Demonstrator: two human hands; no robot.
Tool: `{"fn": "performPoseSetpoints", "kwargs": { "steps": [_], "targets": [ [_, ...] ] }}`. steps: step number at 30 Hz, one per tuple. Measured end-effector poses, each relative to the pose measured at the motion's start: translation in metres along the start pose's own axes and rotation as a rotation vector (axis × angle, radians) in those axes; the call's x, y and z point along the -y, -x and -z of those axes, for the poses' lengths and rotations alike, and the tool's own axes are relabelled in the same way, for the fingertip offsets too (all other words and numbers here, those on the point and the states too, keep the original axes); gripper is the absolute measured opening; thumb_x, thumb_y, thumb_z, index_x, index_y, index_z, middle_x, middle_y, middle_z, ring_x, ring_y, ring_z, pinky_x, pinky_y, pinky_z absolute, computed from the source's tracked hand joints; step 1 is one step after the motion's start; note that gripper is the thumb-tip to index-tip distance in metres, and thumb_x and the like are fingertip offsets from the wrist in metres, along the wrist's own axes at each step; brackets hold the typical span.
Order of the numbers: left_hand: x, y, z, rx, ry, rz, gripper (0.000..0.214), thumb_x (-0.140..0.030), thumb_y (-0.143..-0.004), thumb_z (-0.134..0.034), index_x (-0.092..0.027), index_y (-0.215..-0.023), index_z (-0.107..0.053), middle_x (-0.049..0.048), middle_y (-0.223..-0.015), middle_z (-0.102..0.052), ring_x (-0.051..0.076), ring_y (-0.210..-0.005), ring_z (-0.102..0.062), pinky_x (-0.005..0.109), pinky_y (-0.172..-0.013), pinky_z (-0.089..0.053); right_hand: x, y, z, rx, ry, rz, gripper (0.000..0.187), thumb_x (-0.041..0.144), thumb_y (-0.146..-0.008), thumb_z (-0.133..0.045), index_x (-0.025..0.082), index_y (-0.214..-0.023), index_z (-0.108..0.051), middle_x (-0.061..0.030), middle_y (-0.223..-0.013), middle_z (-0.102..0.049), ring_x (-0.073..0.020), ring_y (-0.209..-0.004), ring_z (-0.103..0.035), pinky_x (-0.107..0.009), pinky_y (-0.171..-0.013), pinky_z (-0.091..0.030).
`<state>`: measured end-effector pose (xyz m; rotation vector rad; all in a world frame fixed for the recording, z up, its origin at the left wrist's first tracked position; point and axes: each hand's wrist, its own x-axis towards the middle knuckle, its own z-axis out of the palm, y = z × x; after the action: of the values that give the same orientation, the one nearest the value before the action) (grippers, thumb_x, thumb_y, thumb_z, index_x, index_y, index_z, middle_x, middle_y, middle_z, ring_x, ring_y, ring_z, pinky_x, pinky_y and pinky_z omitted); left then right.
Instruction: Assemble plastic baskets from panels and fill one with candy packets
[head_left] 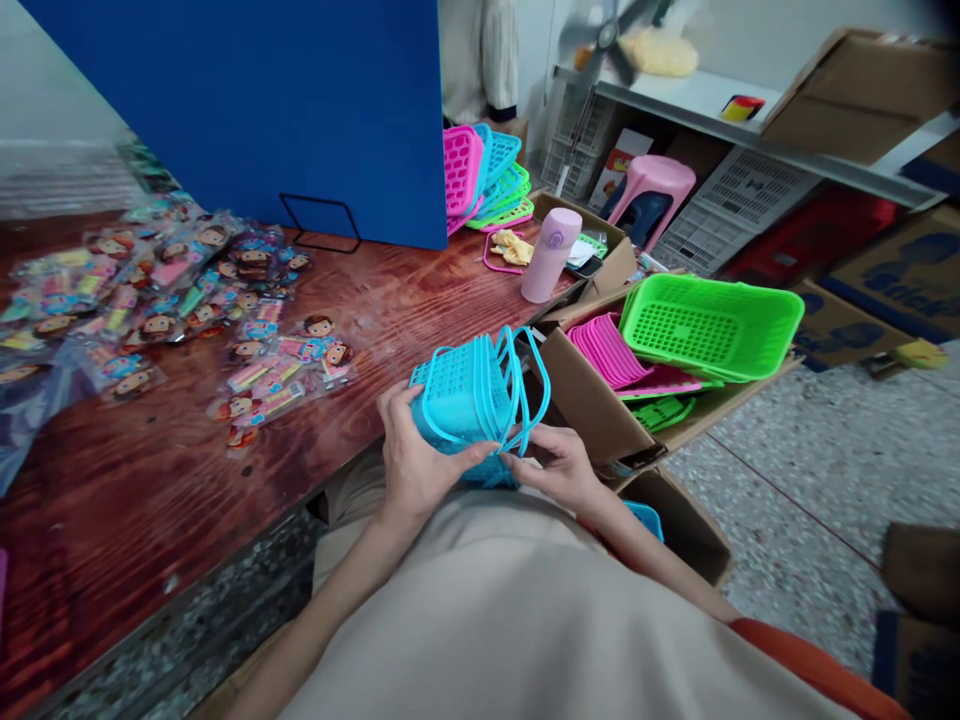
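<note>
A nested stack of small blue plastic baskets [463, 390] lies on its side at the table's front edge, close to my body. My left hand [420, 450] is wrapped round the near side of the stack, its thumb stretched toward the rims. At the rim end, my right hand [559, 462] pinches a thin blue handle [536, 395] between thumb and fingers. Several looped handles stick out to the right of the rims. The undersides of the baskets and some of my fingertips are hidden.
Small plastic-wrapped packets [172, 270] cover the table's left side. A blue board [300, 110] stands behind. A pink bottle [551, 255] is at the table's right end. Right of it, an open carton [592, 390] holds pink pieces and a green basket [709, 325]. Another person's sleeve [499, 60] shows beyond.
</note>
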<state>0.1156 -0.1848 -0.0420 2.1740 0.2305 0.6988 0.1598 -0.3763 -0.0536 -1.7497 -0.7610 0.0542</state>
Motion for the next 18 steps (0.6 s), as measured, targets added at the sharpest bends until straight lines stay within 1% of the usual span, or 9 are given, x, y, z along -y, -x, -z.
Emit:
{"fn": "performPoseSetpoints", "kwargs": {
  "steps": [3,6,8,10,12,15,18],
  "targets": [
    [-0.001,0.002,-0.002,0.033,0.005,0.007,0.095,-0.061,-0.055,-0.082,-0.019,-0.128,-0.038,0.0146,-0.129,-0.043,0.032,-0.126,-0.043,0.049,-0.106,-0.039,0.004,-0.004,0.001,-0.031,0.06,0.019,0.015,0.026,-0.082,-0.066,0.018,-0.093,-0.071,0.0005,-0.07,-0.065,-0.0097,-0.056,-0.056,-0.021,-0.054,-0.048],
    [0.001,0.002,-0.004,0.041,0.065,0.064,0.09,-0.057,-0.06,-0.08,-0.021,-0.131,-0.038,0.0128,-0.129,-0.045,0.031,-0.126,-0.044,0.049,-0.107,-0.038,0.01,-0.01,0.003,-0.044,0.074,0.042,0.023,0.026,-0.083,-0.066,0.017,-0.103,-0.07,-0.0001,-0.072,-0.067,-0.0101,-0.058,-0.058,-0.021,-0.056,-0.05],
    [0.004,0.001,-0.005,0.04,0.12,0.123,0.082,-0.055,-0.065,-0.077,-0.021,-0.13,-0.041,0.0119,-0.127,-0.047,0.03,-0.125,-0.046,0.048,-0.107,-0.038,0.015,-0.016,0.005,-0.008,0.034,0.039,0.024,0.026,-0.082,-0.067,0.017,-0.104,-0.07,-0.0009,-0.076,-0.069,-0.01,-0.059,-0.059,-0.02,-0.057,-0.05],
    [0.007,0.0,-0.006,0.056,0.183,0.184,0.076,-0.053,-0.07,-0.074,-0.02,-0.13,-0.043,0.0121,-0.126,-0.05,0.029,-0.123,-0.049,0.047,-0.106,-0.039,0.018,-0.02,0.008,0.067,-0.01,0.008,0.021,0.025,-0.082,-0.066,0.017,-0.1,-0.071,-0.0012,-0.078,-0.068,-0.0099,-0.06,-0.058,-0.02,-0.057,-0.051],
    [0.01,-0.001,-0.006,0.078,0.239,0.225,0.072,-0.051,-0.072,-0.072,-0.019,-0.129,-0.044,0.0127,-0.128,-0.052,0.028,-0.123,-0.05,0.046,-0.106,-0.039,0.02,-0.022,0.009,0.105,-0.022,-0.023,0.024,0.024,-0.081,-0.066,0.017,-0.103,-0.07,-0.0006,-0.077,-0.066,-0.0097,-0.061,-0.057,-0.02,-0.057,-0.051],
    [0.012,-0.001,-0.007,0.093,0.274,0.239,0.072,-0.048,-0.072,-0.073,-0.019,-0.131,-0.044,0.0127,-0.132,-0.052,0.028,-0.123,-0.051,0.045,-0.106,-0.04,0.02,-0.02,0.009,0.053,-0.005,-0.052,0.036,0.022,-0.08,-0.065,0.016,-0.116,-0.065,0.0005,-0.077,-0.065,-0.0088,-0.06,-0.057,-0.019,-0.055,-0.051],
    [0.012,-0.001,-0.007,0.112,0.283,0.264,0.073,-0.046,-0.07,-0.073,-0.017,-0.13,-0.044,0.0136,-0.131,-0.052,0.029,-0.122,-0.052,0.045,-0.103,-0.042,0.022,-0.018,0.007,0.003,-0.015,-0.089,0.041,0.023,-0.082,-0.065,0.018,-0.122,-0.062,0.0001,-0.081,-0.067,-0.0094,-0.063,-0.059,-0.019,-0.055,-0.051]
  ]
}}
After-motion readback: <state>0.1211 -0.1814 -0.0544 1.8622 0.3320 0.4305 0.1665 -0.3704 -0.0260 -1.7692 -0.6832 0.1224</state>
